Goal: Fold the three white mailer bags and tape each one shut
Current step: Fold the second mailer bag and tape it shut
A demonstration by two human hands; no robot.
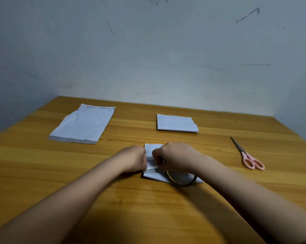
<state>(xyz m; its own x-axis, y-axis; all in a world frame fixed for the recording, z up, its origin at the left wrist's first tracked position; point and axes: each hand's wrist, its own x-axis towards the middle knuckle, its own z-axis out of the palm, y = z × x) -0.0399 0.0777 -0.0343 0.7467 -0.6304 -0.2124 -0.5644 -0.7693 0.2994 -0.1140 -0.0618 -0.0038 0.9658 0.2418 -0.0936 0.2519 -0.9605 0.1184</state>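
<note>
Both hands work on a folded mailer bag [153, 148] at table centre. Left hand [133, 158] curled, pinching the bag's left edge. Right hand [175, 156] curled, gripping the tape roll [182, 180] over the bag. Second folded bag [177, 123] lies beyond the right hand; flat unfolded bag [82, 124] beyond the left hand. Pink scissors [248, 155] well right of the right hand.

Two bare forearms reach in from the bottom corners of the head view, with no sleeve, cuff or glove showing on either one up to the frame's edge. The left hand [133, 158] and the right hand [175, 156] are bare too, with no ring, watch or band visible on fingers or wrists. Both arms look smooth and unmarked, slim at the wrist and broadening toward the camera.
</note>
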